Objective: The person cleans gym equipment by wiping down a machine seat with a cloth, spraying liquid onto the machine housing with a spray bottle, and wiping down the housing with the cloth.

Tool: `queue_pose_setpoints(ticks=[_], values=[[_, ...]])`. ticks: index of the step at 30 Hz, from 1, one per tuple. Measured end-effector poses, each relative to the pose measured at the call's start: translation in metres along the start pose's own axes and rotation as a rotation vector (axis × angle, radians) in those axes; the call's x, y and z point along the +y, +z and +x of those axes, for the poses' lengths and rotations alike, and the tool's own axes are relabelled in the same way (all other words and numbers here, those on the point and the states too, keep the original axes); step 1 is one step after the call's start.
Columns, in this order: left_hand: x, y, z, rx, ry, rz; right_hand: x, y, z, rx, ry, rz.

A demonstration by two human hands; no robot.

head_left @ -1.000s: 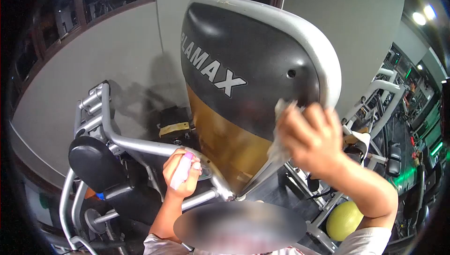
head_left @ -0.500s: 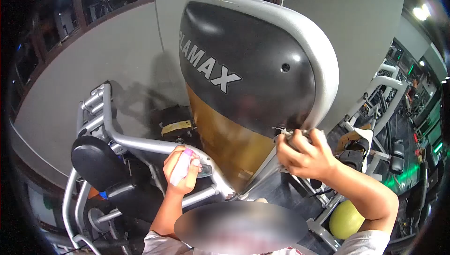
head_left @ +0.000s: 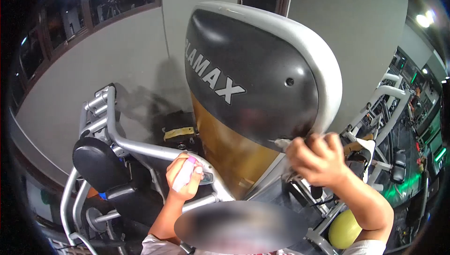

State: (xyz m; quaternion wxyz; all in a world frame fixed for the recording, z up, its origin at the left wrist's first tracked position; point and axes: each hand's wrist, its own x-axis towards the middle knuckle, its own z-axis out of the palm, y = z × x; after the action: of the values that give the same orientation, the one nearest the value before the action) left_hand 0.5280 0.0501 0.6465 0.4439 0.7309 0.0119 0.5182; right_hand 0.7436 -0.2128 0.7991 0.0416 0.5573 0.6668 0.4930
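Note:
My left hand (head_left: 183, 178) is closed around a spray bottle (head_left: 185, 172) with a white and pink head, held near a silver frame tube. In my right hand (head_left: 319, 160) a crumpled pale cloth (head_left: 282, 144) is gripped; its ends stick out past the fingers. That hand is at the lower right edge of a large machine cover (head_left: 253, 72), dark grey and gold with a pale rim. Whether the cloth presses on the cover is hard to tell, since the fingers hide part of it.
Silver tubing (head_left: 145, 147) and a black padded seat (head_left: 96, 161) stand at left. A yellow-green ball (head_left: 344, 229) lies low on the right, near other gym machines (head_left: 389, 95). A grey wall (head_left: 126, 62) rises behind. A blurred oval covers the bottom centre.
The view has shifted, so the machine appears lower. Against the cover, my right hand with the cloth has moved slightly right and up. My left hand keeps its hold on the spray bottle.

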Motion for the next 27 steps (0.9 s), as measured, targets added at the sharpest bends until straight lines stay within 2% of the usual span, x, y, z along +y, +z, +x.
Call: queue_pose_setpoints(ticks=[2, 4, 5, 9, 13, 16, 18, 20, 22, 25, 27], values=[[0.001, 0.0, 0.0, -0.007, -0.035, 0.012, 0.023, -0.012, 0.011, 0.092, 0.11, -0.014], [-0.001, 0.001, 0.001, -0.018, -0.025, 0.017, 0.023, -0.015, 0.015, 0.099, 0.236, 0.056], [-0.001, 0.002, 0.0, -0.011, -0.033, 0.006, 0.016, -0.006, 0.011, 0.146, 0.184, 0.055], [0.0, 0.0, 0.002, -0.049, -0.004, 0.007, -0.018, 0.018, -0.009, 0.016, -0.026, -0.014], [-0.001, 0.001, 0.0, -0.044, -0.008, -0.025, 0.022, -0.011, 0.021, 0.081, 0.142, 0.007], [0.013, 0.004, 0.0, -0.072, -0.087, -0.13, 0.021, -0.015, 0.031, 0.121, 0.275, 0.014], [0.019, 0.005, -0.004, -0.077, -0.087, -0.157, 0.0, 0.001, 0.021, 0.088, 0.153, -0.01], [0.023, 0.005, -0.008, -0.09, -0.074, -0.172, -0.023, 0.013, 0.009, -0.058, -0.013, 0.038], [0.025, 0.005, -0.009, -0.112, -0.044, -0.172, -0.021, 0.008, 0.015, -0.104, -0.084, -0.017], [0.028, 0.006, -0.009, -0.108, -0.062, -0.15, 0.022, -0.018, 0.049, 0.046, 0.151, -0.054], [0.03, 0.005, -0.009, -0.108, -0.069, -0.157, 0.04, -0.029, 0.071, 0.029, 0.309, -0.04]])
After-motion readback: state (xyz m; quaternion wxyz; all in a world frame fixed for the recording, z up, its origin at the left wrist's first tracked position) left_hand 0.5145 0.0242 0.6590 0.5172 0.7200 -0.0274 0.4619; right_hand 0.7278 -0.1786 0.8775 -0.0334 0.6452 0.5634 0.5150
